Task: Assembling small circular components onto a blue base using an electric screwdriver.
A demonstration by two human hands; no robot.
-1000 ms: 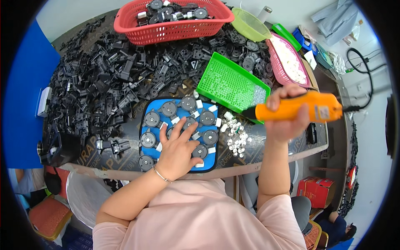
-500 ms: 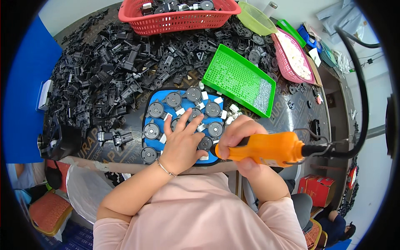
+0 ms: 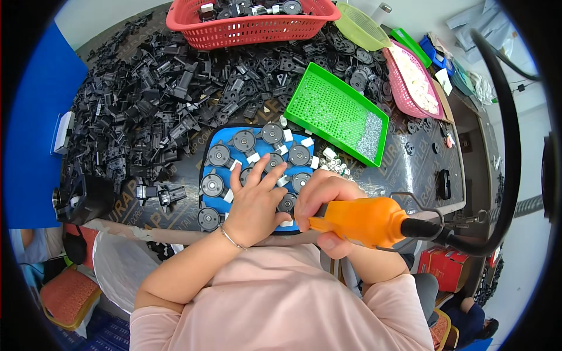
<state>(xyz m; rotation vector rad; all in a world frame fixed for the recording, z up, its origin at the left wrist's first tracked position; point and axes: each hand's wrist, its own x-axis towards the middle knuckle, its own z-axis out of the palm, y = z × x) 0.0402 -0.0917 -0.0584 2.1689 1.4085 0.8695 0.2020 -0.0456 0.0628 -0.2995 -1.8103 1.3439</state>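
A blue mat (image 3: 221, 205) at the table's front edge carries several round dark-grey discs (image 3: 219, 155) on black brackets, with small white blocks at their sides. Over the middle of them my left hand (image 3: 252, 205) lies with spread fingers, its fingertips touching the parts. My right hand (image 3: 332, 190) is wrapped round an orange electric screwdriver (image 3: 370, 221), held nearly level with its front end pointing left over the mat's right edge. That tip is hidden behind my fingers, so I cannot tell whether it touches the nearest disc (image 3: 287, 203).
A green tray (image 3: 298, 111) holding small silvery screws (image 3: 370, 136) stands behind the mat. Black brackets (image 3: 170, 88) are heaped at the left and back. Beyond are a red basket (image 3: 252, 32) and a pink basket (image 3: 398, 82). A thick black cable (image 3: 512, 146) loops at the right.
My right hand and the screwdriver have moved slightly left and toward me, the tool's rear end sinking and the cable swinging along. My left hand stays in place.
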